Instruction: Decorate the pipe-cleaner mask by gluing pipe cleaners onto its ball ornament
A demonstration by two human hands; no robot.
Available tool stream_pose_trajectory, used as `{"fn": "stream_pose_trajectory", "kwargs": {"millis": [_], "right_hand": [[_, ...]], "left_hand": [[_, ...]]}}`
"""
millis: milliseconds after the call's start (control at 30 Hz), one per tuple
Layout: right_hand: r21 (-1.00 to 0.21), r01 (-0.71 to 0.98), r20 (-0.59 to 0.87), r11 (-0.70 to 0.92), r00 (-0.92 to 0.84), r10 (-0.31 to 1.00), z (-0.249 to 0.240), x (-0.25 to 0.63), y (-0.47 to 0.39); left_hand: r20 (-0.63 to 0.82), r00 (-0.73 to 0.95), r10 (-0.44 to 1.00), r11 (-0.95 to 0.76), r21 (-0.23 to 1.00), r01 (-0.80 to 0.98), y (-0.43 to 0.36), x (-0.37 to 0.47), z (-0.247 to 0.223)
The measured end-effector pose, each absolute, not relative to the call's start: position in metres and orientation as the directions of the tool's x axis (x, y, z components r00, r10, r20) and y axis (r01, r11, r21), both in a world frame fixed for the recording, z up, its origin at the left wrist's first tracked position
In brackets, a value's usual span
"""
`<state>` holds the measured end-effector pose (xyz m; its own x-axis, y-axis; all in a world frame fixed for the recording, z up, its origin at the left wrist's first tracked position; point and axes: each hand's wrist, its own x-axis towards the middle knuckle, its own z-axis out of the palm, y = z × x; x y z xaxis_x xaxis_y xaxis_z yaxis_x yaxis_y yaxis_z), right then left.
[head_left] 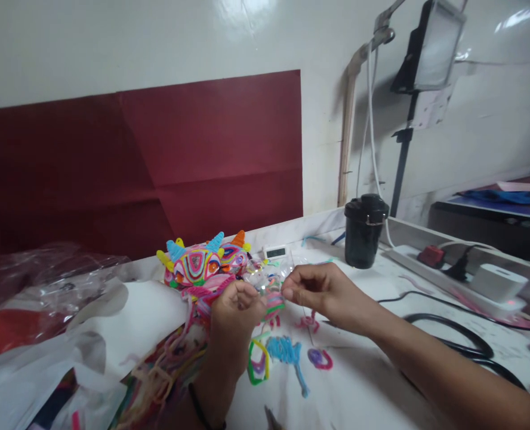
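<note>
My left hand [238, 316] is raised over the table with its fingers curled in a pinch. Facing it, my right hand [316, 292] pinches thumb and forefinger together. What either pinch holds is too small to make out. Between and behind the hands lie small striped fuzzy pieces [274, 298], partly hidden. Below them on the white table are a blue coiled chenille stem [284, 349], a green and yellow loop [258, 362] with purple inside, and a pink and purple curl [320, 359]. Pink twisted bits [308, 321] lie under my right hand.
Colourful horned animal heads [197, 263] stand behind my left hand, near a small digital display [274, 252]. Loose chenille stems [157, 373] and plastic bags [32, 346] cover the left. To the right are a black lidded container [366, 232], a power strip [453, 278] and black cable [448, 334].
</note>
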<state>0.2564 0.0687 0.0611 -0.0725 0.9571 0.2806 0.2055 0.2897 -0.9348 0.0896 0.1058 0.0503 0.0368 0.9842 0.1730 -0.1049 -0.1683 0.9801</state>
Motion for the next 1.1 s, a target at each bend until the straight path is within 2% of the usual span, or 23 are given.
{"fn": "stream_pose_trajectory", "kwargs": {"millis": [200, 567, 1100], "right_hand": [[-0.965, 0.079, 0.247, 0.249, -0.035, 0.968, 0.062, 0.253, 0.071], [-0.966, 0.048, 0.254, 0.253, 0.003, 0.967, 0.060, 0.252, 0.074], [-0.994, -0.057, 0.085, 0.089, 0.060, 0.995, 0.069, 0.247, 0.070]], "left_hand": [[0.140, 0.033, 0.990, -0.135, 0.983, -0.125, 0.108, 0.088, 0.048], [0.149, 0.077, 0.986, -0.135, 0.976, -0.171, 0.108, 0.085, 0.046], [0.131, 0.100, 0.986, -0.110, 0.975, -0.193, 0.101, 0.088, 0.053]]}}
